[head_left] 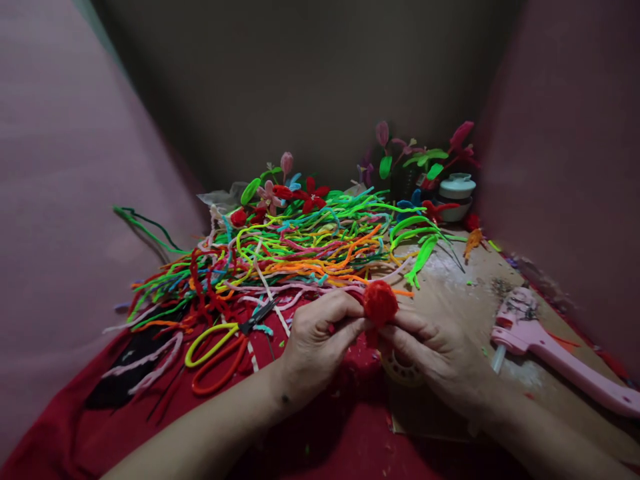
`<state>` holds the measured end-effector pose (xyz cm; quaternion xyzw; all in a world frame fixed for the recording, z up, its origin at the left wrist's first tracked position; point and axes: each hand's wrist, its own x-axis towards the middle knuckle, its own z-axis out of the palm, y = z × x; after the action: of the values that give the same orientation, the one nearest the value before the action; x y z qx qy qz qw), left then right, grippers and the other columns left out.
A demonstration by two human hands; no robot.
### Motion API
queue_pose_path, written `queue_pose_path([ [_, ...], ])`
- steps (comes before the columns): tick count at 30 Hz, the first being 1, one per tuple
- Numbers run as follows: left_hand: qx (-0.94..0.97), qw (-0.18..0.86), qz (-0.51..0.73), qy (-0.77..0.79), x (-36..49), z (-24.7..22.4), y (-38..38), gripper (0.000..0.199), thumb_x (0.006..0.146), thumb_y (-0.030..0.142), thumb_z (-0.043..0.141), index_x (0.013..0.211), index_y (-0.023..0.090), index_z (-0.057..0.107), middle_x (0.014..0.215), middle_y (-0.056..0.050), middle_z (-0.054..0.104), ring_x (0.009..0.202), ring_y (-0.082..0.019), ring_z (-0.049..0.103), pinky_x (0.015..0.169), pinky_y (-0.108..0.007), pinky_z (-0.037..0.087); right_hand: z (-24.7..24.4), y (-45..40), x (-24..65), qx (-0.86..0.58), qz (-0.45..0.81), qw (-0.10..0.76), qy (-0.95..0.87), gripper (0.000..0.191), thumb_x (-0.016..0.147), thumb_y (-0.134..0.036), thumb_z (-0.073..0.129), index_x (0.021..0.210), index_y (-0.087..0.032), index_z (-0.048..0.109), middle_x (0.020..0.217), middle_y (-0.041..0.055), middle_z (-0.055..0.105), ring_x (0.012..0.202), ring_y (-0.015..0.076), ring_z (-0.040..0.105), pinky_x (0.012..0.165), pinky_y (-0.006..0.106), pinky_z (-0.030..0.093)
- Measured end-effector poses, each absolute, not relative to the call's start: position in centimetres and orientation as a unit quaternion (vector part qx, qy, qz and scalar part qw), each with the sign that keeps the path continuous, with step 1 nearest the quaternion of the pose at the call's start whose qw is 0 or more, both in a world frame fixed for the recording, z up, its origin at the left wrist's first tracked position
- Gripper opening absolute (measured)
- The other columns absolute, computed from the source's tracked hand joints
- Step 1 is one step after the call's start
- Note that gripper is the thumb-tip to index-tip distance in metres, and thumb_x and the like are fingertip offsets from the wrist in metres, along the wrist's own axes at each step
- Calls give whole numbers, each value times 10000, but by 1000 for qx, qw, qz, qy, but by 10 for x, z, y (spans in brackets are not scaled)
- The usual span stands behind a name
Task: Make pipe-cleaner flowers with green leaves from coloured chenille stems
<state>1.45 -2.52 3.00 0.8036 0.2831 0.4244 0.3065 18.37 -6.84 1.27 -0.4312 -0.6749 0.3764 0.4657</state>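
Observation:
A round, fuzzy red pipe-cleaner flower head (381, 303) is held up in front of me between both hands. My left hand (320, 337) pinches its left side with thumb and forefinger. From the lower right, my right hand (435, 347) grips it near its base, where a short red part hangs down. The fingertips partly hide that base. Behind the right fingers, a pale tape roll (403, 368) lies on the work surface, partly covered. Left of my hands rest scissors (220, 357) with one yellow and one red handle loop.
A large heap of coloured pipe cleaners (300, 247) spreads beyond my hands. A pink glue gun (545, 340) lies on the cardboard (445, 287) at right. Finished pipe-cleaner flowers (310, 197) and a lidded jar (457, 197) stand at the back. Red cloth (300, 440) covers the front.

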Motion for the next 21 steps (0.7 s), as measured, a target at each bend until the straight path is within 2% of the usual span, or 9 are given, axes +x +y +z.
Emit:
queue_pose_path([
  [3,831,232,443,244,14,28,-26,70,791,87,583,766,146,612,707,-40,623,684,-117,567,665,-226,464,11,-69,182,-421,332,474,-698,287,869,-277,504,1118,-282,647,1031,21,696,893,188,646,840,298,493],
  [6,850,188,439,224,13,29,-30,90,806,69,543,788,144,589,720,-49,604,672,-111,552,615,-208,454,10,-70,182,-412,343,480,-694,268,859,-268,527,1088,-291,663,1027,16,697,926,190,638,856,298,489],
  [9,872,150,408,226,10,30,-33,107,819,73,504,807,146,582,743,-58,597,659,-110,539,587,-204,435,8,-71,183,-419,392,478,-665,239,845,-267,555,1038,-306,690,961,6,712,926,195,636,864,305,482],
  [13,889,110,387,220,8,31,-34,107,816,94,501,780,146,587,707,-55,595,608,-108,519,553,-206,408,5,-72,187,-425,496,457,-604,224,811,-283,603,1009,-302,706,851,8,726,817,204,656,764,309,512],
  [16,864,187,397,246,8,36,-33,102,806,133,532,721,153,584,647,-26,580,584,-100,511,551,-199,407,6,-73,188,-407,556,456,-563,207,776,-292,646,966,-278,726,803,12,725,832,213,646,783,322,499],
  [19,806,336,387,295,10,44,-32,99,750,165,620,658,151,587,621,4,574,575,-89,505,554,-187,410,7,-73,186,-392,602,460,-522,179,746,-311,678,907,-265,742,778,5,717,820,200,636,797,317,482],
  [21,760,427,374,316,10,50,-29,109,722,179,652,641,143,590,606,18,559,546,-75,477,522,-178,394,7,-72,186,-390,634,460,-484,188,738,-330,685,898,-249,742,747,6,707,764,184,633,754,303,487],
])
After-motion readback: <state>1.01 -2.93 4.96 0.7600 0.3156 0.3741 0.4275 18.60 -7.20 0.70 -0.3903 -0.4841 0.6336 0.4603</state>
